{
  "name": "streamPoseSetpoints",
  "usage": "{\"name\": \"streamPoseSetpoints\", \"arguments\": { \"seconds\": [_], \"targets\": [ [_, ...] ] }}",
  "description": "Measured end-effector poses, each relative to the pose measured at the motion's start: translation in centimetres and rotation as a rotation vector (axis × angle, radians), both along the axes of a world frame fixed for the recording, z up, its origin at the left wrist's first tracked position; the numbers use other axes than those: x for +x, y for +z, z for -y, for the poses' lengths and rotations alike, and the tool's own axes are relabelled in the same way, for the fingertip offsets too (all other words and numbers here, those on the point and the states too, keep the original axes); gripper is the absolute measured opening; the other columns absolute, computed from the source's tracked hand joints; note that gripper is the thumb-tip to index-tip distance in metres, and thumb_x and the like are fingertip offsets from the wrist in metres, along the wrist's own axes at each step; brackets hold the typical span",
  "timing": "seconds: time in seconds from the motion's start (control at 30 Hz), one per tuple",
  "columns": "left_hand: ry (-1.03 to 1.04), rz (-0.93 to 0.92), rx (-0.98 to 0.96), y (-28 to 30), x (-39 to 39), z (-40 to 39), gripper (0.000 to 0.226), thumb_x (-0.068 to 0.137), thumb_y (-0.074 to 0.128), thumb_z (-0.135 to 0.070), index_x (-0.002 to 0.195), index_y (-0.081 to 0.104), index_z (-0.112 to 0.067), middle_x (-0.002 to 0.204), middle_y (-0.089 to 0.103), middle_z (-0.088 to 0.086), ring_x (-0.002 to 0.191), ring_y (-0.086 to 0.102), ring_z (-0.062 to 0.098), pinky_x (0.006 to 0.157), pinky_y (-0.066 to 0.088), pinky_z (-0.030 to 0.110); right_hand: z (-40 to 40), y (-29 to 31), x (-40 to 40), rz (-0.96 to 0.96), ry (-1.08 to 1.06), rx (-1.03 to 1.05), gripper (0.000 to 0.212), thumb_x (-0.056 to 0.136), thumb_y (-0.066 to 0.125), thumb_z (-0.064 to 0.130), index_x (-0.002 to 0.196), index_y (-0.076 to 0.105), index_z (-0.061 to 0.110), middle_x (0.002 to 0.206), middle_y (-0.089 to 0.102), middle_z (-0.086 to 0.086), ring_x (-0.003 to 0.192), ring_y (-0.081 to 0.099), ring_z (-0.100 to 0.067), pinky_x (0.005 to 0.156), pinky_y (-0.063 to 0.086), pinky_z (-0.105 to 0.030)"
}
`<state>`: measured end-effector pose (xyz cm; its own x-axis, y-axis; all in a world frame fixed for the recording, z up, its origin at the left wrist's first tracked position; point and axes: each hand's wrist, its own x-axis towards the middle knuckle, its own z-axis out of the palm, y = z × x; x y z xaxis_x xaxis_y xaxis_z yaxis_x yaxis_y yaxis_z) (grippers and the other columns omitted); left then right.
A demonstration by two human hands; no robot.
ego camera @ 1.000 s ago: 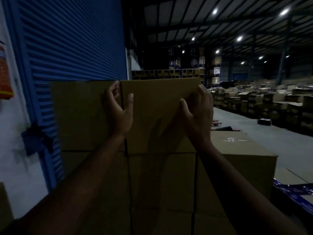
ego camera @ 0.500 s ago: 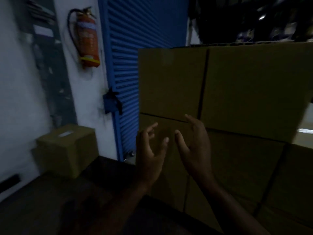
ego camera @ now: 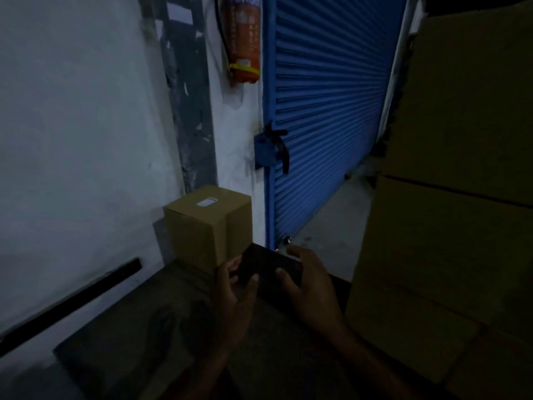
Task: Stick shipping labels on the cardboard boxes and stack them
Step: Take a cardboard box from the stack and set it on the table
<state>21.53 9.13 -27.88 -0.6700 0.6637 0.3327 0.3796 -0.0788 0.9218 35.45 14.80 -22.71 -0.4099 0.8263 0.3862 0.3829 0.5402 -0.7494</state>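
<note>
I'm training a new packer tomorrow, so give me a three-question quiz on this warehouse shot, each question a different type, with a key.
1. True or false: the small cardboard box by the wall already has a white label on top.
2. Multiple choice: what do the left hand and right hand hold between them? A) a roll of tape B) a dark flat object C) a cardboard box
3. Fill in: the fire extinguisher hangs on the wall just left of the blue ____.

Key: 1 true; 2 B; 3 shutter.
</note>
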Motion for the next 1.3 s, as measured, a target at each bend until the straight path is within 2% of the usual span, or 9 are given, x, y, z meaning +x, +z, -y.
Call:
{"name": "streamPoseSetpoints", "arguments": {
  "seconds": [0.2,0.4,0.57,0.7,0.83,0.97,1.03,1.17,1.3],
  "targets": [
    [-0.05,0.031,-0.106,-0.9,-14.5,-4.1,0.057,0.093,0.067,-0.03,0.144,0.041,-0.029,0.148,0.045,-0.004,0.132,0.044,0.013,0.1,0.038,0.03,-3.3,-2.5,-15.9,0.01,-0.018,-0.104,0.043,0.091,0.064,0.031,0.131,0.049,0.022,0.121,0.05,0.013,0.108,0.044,0.002,0.086,0.03,-0.001],
    [-0.078,0.044,-0.185,-1.3,-28.2,-9.5,0.073,0.084,0.065,-0.058,0.146,0.039,-0.033,0.149,0.045,-0.003,0.134,0.046,0.019,0.109,0.041,0.053,-8.2,-4.7,-29.1,0.003,-0.084,-0.169,0.048,0.09,0.064,0.035,0.132,0.05,0.016,0.131,0.053,0.0,0.119,0.05,-0.013,0.099,0.044,-0.031],
    [-0.007,-0.03,-0.263,-1.6,-37.3,-15.7,0.066,0.093,0.068,-0.035,0.148,0.038,-0.015,0.15,0.044,0.009,0.135,0.044,0.028,0.105,0.038,0.039,-12.8,-6.4,-35.2,0.074,-0.19,-0.169,0.045,0.09,0.065,0.029,0.128,0.052,0.01,0.132,0.051,-0.006,0.123,0.047,-0.02,0.09,0.033,-0.02],
    [0.077,-0.092,-0.379,-2.2,-42.8,-20.4,0.073,0.089,0.073,-0.032,0.148,0.038,-0.009,0.149,0.041,0.016,0.134,0.041,0.033,0.108,0.035,0.043,-16.4,-7.8,-37.9,0.122,-0.261,-0.245,0.047,0.091,0.062,0.031,0.13,0.047,0.009,0.137,0.047,-0.007,0.127,0.044,-0.024,0.096,0.037,-0.029],
    [0.072,-0.099,-0.593,-3.2,-46.5,-23.8,0.098,0.083,0.073,-0.053,0.157,0.021,-0.014,0.159,0.029,0.015,0.143,0.032,0.038,0.115,0.029,0.053,-18.9,-9.4,-39.1,0.134,-0.3,-0.311,0.042,0.09,0.062,0.029,0.124,0.046,0.009,0.137,0.043,-0.008,0.128,0.04,-0.025,0.097,0.039,-0.033],
    [0.01,-0.092,-0.642,-4.5,-47.8,-24.6,0.096,0.08,0.072,-0.059,0.153,0.03,-0.012,0.151,0.039,0.017,0.135,0.042,0.038,0.11,0.036,0.051,-19.5,-10.1,-39.5,0.014,-0.315,-0.407,0.066,0.087,0.062,0.036,0.141,0.035,0.011,0.143,0.043,-0.006,0.131,0.041,-0.025,0.104,0.041,-0.041],
    [0.029,-0.063,-0.697,-4.9,-48.5,-24.0,0.108,0.069,0.062,-0.081,0.151,0.035,-0.016,0.148,0.042,0.017,0.13,0.046,0.04,0.108,0.038,0.055,-19.2,-10.4,-39.2,0.009,-0.314,-0.402,0.071,0.086,0.063,0.037,0.145,0.031,0.014,0.144,0.043,-0.005,0.132,0.041,-0.024,0.107,0.04,-0.045],
    [-0.001,0.048,-0.852,-3.8,-47.9,-21.2,0.108,0.075,0.054,-0.084,0.155,0.031,-0.016,0.158,0.033,0.014,0.139,0.038,0.038,0.114,0.031,0.052,-17.4,-10.3,-37.7,-0.003,-0.352,-0.406,0.079,0.082,0.065,0.048,0.146,0.031,0.018,0.145,0.041,-0.003,0.134,0.039,-0.026,0.109,0.038,-0.045],
    [-0.062,-0.098,-0.916,-3.7,-45.4,-16.4,0.108,0.075,0.05,-0.087,0.155,0.028,-0.017,0.161,0.027,0.012,0.145,0.029,0.035,0.117,0.024,0.049,-14.3,-10.0,-35.0,0.084,-0.481,-0.413,0.08,0.084,0.064,0.049,0.147,0.032,0.011,0.147,0.035,-0.01,0.134,0.033,-0.028,0.106,0.033,-0.036]
  ]
}}
